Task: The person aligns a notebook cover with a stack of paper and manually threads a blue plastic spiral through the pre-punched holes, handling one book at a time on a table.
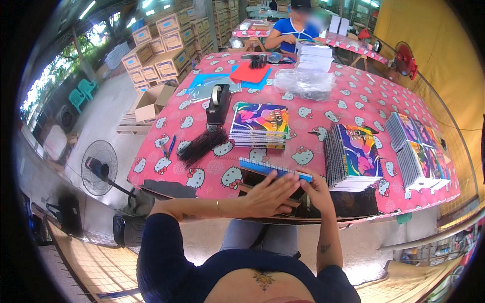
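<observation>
Head view, only one. Left hand (268,194) lower centre of frame, flat, fingers spread and pressed down on a dark notebook (275,178) lying at the near table edge; not gripping, just palm on top. Right hand (317,191) just right of it, fingers curled at the notebook's right end, thumb side touching the blue strip (275,169) that runs along the notebook's far edge; whether it pinches anything, cannot tell. Both hands touch each other over the notebook.

Table (353,96) fills centre frame, pink cloth with white cat-face print. Centre frame: stack of colourful spiral notebooks (260,125), lying flat. Just left of that stack, black tape dispenser (218,105), upright. Below the dispenser, pile of black binding combs (202,145), loose, near left of the hands. Blue pens (168,146) at the table's left edge. Right of the hands: row of notebooks standing on edge (352,156), colourful cover facing the camera. Further right, two more rows (419,151) near the right table edge.

Upper centre: clear plastic bags (303,81), crumpled heap. Left of it red sheet (250,73) on blue sheets. White paper stack (314,55) behind the bags.

Top of frame: another person (293,30) in a blue top, seated at the far end. Upper left: cardboard boxes (161,50) stacked. Left lower: floor fan (99,166). Upper right: red fan (405,59).
</observation>
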A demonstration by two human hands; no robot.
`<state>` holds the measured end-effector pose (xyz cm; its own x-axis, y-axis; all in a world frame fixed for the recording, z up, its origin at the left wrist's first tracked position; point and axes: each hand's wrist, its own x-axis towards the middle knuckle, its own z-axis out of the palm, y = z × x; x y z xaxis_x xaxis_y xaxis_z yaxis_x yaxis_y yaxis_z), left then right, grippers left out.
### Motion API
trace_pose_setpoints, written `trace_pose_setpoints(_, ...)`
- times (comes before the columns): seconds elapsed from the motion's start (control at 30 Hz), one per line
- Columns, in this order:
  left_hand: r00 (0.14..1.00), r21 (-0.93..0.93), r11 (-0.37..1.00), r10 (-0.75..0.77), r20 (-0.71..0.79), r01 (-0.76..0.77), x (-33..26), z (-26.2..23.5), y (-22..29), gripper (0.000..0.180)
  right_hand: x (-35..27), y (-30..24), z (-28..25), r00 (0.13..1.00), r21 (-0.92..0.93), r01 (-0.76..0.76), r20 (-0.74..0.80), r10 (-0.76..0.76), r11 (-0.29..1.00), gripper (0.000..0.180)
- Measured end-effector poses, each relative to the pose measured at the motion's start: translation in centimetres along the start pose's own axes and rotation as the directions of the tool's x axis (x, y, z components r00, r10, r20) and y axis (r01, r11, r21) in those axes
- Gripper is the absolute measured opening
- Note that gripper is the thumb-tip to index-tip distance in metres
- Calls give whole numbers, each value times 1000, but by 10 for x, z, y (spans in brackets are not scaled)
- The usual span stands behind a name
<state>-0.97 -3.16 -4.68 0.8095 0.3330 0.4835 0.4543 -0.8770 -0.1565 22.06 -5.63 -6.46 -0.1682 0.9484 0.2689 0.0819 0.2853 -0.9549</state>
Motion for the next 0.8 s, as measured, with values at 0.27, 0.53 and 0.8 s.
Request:
trace_pose_setpoints(0.27, 999, -23, 999, -50, -13, 49, 8, -2, 2, 81, 0, 2, 7, 998, 64, -29, -47, 32, 998, 28)
trace_pose_setpoints(0.53, 1000, -93, 995, -28, 0, 28, 10, 2, 12, 79, 3, 8, 13, 987, -71, 65, -141, -75, 995, 22)
trace_pose_setpoints(0.8, 990, -207, 972, -127, -53, 114, 31, -20, 10, 60, 3, -30, 6, 995, -287, -59, -89, 35, 956, 24)
